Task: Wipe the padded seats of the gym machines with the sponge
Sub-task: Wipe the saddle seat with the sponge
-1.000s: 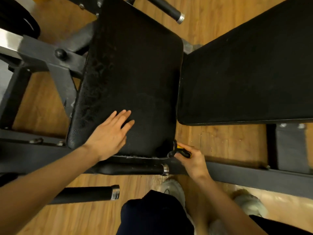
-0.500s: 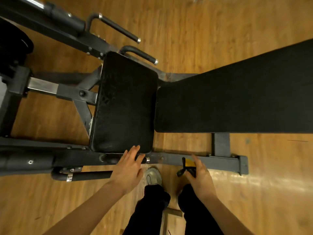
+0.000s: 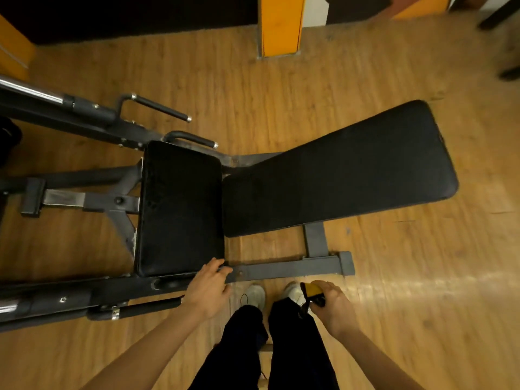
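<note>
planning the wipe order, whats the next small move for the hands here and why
Probably bring the right hand, which grips the yellow sponge down near the shoes, forward onto the long back pad. The sponge touches no padding now, and that pad lies straight ahead. The left hand rests open at the seat pad's near corner.

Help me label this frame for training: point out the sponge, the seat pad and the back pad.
sponge [image 3: 313,289]: head view, its yellow top.
seat pad [image 3: 180,206]: head view, middle of its surface.
back pad [image 3: 337,170]: head view, middle of its surface.
</note>
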The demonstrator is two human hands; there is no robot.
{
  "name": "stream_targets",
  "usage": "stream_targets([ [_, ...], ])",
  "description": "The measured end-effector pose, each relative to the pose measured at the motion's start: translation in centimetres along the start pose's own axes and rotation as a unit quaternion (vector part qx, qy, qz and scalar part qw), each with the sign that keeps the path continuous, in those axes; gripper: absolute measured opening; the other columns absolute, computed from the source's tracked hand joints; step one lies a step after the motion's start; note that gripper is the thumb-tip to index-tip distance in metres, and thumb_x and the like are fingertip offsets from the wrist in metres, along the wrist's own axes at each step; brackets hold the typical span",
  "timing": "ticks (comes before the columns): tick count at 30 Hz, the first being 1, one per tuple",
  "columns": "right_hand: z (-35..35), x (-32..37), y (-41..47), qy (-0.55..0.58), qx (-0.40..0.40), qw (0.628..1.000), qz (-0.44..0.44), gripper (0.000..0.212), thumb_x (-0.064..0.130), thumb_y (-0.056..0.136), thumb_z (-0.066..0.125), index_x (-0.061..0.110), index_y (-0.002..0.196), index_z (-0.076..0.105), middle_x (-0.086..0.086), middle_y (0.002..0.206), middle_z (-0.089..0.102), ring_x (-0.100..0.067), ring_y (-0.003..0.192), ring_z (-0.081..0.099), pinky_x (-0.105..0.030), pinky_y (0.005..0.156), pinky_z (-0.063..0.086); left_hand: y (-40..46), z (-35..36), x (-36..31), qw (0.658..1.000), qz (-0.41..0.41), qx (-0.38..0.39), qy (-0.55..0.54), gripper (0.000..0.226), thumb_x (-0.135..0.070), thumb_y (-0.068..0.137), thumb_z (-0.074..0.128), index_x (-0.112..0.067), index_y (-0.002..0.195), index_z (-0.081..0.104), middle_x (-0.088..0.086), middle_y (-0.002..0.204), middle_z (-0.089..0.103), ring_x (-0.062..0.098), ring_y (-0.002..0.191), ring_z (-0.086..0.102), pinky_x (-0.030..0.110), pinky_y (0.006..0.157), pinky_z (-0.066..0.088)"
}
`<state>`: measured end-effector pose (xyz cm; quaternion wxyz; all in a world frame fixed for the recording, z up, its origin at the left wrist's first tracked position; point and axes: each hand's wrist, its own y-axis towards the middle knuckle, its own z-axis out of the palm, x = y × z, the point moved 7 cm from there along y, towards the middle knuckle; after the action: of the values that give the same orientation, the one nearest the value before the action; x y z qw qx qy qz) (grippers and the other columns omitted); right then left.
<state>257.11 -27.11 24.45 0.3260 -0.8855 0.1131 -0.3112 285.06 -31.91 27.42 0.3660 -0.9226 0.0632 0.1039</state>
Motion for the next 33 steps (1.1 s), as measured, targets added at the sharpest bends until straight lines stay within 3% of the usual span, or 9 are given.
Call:
stream_targets([
  [6, -1.2, -1.4, -4.9, 0.055, -0.037, 0.995, 0.08, 0.039, 0.017, 0.084, 0.065, 0.02, 0.122, 0.059, -0.005, 0.114, 0.061, -0.025, 0.108, 0.056, -0.032, 0.082, 0.046, -0.4, -0.9, -1.2, 0.998, 0.041, 0.038, 0.018, 0.045, -0.031, 0.1, 0.044, -0.021, 0.144, 0.044, -0.002, 0.151, 0.034, 0.02, 0.137, 0.038, 0.031, 0.112, 0.031],
  [9, -1.0, -3.1, -8.1, 0.126, -0.08, 0.979, 0.142, 0.036, 0.015, 0.083, 0.067, 0.02, 0.119, 0.061, -0.005, 0.109, 0.062, -0.024, 0.101, 0.058, -0.027, 0.077, 0.043, -0.4, -0.5, -3.0, 0.995, 0.069, 0.066, 0.041, 0.045, -0.031, 0.1, 0.044, -0.022, 0.144, 0.045, -0.004, 0.149, 0.036, 0.02, 0.133, 0.043, 0.031, 0.11, 0.034],
  [14, 0.4, -6.6, -14.6, 0.262, -0.176, 0.917, 0.245, 0.02, 0.01, 0.084, 0.068, 0.018, 0.102, 0.063, 0.001, 0.084, 0.064, -0.006, 0.07, 0.057, -0.011, 0.055, 0.042, 0.3, 0.8, -8.4, 0.978, 0.156, 0.103, 0.095, 0.043, -0.031, 0.1, 0.045, -0.023, 0.142, 0.047, -0.006, 0.147, 0.038, 0.018, 0.13, 0.046, 0.029, 0.107, 0.036],
  [15, 0.7, -7.4, -15.9, 0.279, -0.189, 0.903, 0.267, 0.019, 0.011, 0.084, 0.069, 0.02, 0.1, 0.061, 0.0, 0.084, 0.064, -0.008, 0.07, 0.058, -0.012, 0.055, 0.043, 0.5, 1.0, -9.8, 0.973, 0.175, 0.106, 0.102, 0.043, -0.031, 0.1, 0.045, -0.023, 0.142, 0.046, -0.006, 0.146, 0.038, 0.017, 0.13, 0.046, 0.03, 0.107, 0.037],
  [18, 1.8, -10.5, -19.6, 0.333, -0.219, 0.855, 0.331, 0.019, 0.013, 0.085, 0.069, 0.021, 0.097, 0.057, -0.004, 0.086, 0.064, -0.024, 0.08, 0.06, -0.035, 0.068, 0.047, 0.7, 1.5, -14.4, 0.959, 0.226, 0.119, 0.12, 0.042, -0.031, 0.1, 0.044, -0.023, 0.141, 0.047, -0.005, 0.146, 0.038, 0.019, 0.13, 0.045, 0.034, 0.107, 0.038],
  [21, 3.0, -13.9, -22.4, 0.379, -0.239, 0.811, 0.376, 0.03, 0.015, 0.085, 0.071, 0.013, 0.113, 0.063, -0.003, 0.091, 0.064, -0.021, 0.083, 0.058, -0.027, 0.069, 0.041, 1.1, 2.0, -19.0, 0.946, 0.266, 0.123, 0.142, 0.039, -0.03, 0.101, 0.045, -0.021, 0.139, 0.049, -0.004, 0.147, 0.036, 0.02, 0.129, 0.047, 0.038, 0.109, 0.036],
  [27, 2.8, -21.0, -24.9, 0.447, -0.258, 0.757, 0.402, 0.034, 0.015, 0.083, 0.071, 0.012, 0.117, 0.062, -0.003, 0.092, 0.066, -0.022, 0.086, 0.061, -0.031, 0.072, 0.046, 2.3, 4.2, -26.4, 0.933, 0.274, 0.114, 0.203, 0.04, -0.027, 0.1, 0.047, -0.02, 0.139, 0.05, -0.002, 0.149, 0.037, 0.018, 0.13, 0.047, 0.035, 0.11, 0.035],
  [33, -2.8, -28.8, -25.3, 0.477, -0.268, 0.753, 0.365, 0.036, 0.017, 0.086, 0.068, 0.014, 0.121, 0.059, -0.005, 0.098, 0.068, -0.019, 0.089, 0.061, -0.028, 0.07, 0.045, 3.1, 6.7, -32.7, 0.94, 0.222, 0.112, 0.234, 0.037, -0.027, 0.1, 0.048, -0.021, 0.137, 0.052, 0.002, 0.147, 0.042, 0.019, 0.129, 0.049, 0.031, 0.106, 0.038],
])
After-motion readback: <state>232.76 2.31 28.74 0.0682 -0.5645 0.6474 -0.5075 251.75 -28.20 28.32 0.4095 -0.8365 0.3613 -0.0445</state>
